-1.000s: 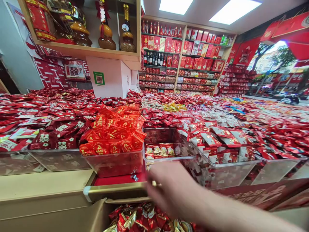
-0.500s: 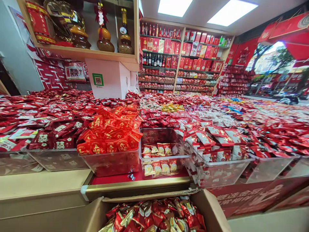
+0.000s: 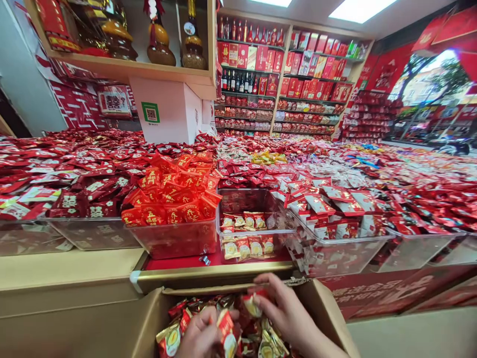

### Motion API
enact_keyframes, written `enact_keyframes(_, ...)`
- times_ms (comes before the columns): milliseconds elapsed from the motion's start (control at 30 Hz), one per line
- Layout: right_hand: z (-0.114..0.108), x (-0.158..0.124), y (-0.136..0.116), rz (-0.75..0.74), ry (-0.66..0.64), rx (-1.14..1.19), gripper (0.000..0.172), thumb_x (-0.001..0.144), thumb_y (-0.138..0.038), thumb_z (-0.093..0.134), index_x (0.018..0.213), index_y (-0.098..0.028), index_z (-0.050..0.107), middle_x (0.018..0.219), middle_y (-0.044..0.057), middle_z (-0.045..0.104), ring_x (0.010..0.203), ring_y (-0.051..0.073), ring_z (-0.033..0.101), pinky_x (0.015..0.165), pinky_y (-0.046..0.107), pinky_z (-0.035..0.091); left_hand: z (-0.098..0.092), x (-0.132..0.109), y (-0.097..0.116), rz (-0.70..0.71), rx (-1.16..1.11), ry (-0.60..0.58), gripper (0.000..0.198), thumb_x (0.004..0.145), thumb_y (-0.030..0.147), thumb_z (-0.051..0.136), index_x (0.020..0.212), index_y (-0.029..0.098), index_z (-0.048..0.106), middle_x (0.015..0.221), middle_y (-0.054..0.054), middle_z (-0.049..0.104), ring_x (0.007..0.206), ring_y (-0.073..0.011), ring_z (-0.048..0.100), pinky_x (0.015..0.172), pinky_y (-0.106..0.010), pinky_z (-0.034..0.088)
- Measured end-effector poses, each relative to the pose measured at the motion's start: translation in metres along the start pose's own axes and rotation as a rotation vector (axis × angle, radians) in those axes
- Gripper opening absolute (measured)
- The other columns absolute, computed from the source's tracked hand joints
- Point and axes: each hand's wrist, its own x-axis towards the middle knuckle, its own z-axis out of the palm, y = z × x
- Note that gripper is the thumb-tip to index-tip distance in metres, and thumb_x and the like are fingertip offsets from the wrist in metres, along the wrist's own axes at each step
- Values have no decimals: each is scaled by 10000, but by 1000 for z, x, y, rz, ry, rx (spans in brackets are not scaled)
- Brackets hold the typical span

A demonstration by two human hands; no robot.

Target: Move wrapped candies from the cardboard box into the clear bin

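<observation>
A cardboard box [image 3: 149, 318] full of red and gold candy packets stands at the bottom of the view. Over it, my left hand [image 3: 203, 333] pinches a red and gold candy packet [image 3: 228, 334] between thumb and fingers. To its right, my right hand [image 3: 285, 306] holds another candy packet [image 3: 252, 304] near its fingertips; this part is blurred by motion. Just beyond the box, a clear plastic bin [image 3: 257, 231] holds neat rows of similar red and gold packets, with bare space behind them.
Left of that bin stands a clear bin [image 3: 171, 241] heaped with bright red packets. On the right, another bin [image 3: 343, 253] overflows with white and red packets. A gold-edged counter [image 3: 219, 273] carries a small foil scrap [image 3: 204, 260]. A cabinet [image 3: 130, 69] overhangs at upper left.
Both my hands have come into view over the cardboard box, each now with a candy packet. The camera has tilted slightly down, and the bins appear unchanged.
</observation>
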Motion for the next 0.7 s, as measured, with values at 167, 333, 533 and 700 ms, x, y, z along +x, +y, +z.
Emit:
enact_keyframes(167,19,19,-11,249,60,637,393,654,-481,638,794,-191,412,673,-8,597,548,113,548,541,237,432,8,-5,6,-39,-452,146,231,626,216,650,816,237,519,579,50,561,497,-105,519,538,-235,422)
enact_keyframes(333,40,18,-4,235,17,675,366,627,-463,669,724,-168,475,680,1,601,534,91,508,526,212,396,11,-4,4,136,-119,190,314,665,359,672,915,195,575,584,35,576,423,-67,440,481,-205,408)
enact_keyframes(533,42,11,6,248,104,623,317,667,-424,653,689,-140,513,612,-10,562,518,71,464,504,189,362,9,-2,0,190,-71,230,206,692,370,647,698,175,582,446,49,522,448,-74,449,483,-168,388)
enact_keyframes(700,42,9,3,240,28,676,344,641,-409,680,781,-165,482,657,-31,543,497,72,486,502,210,408,16,-5,-7,190,-215,223,187,690,363,650,710,196,569,501,49,549,445,-73,468,484,-183,400)
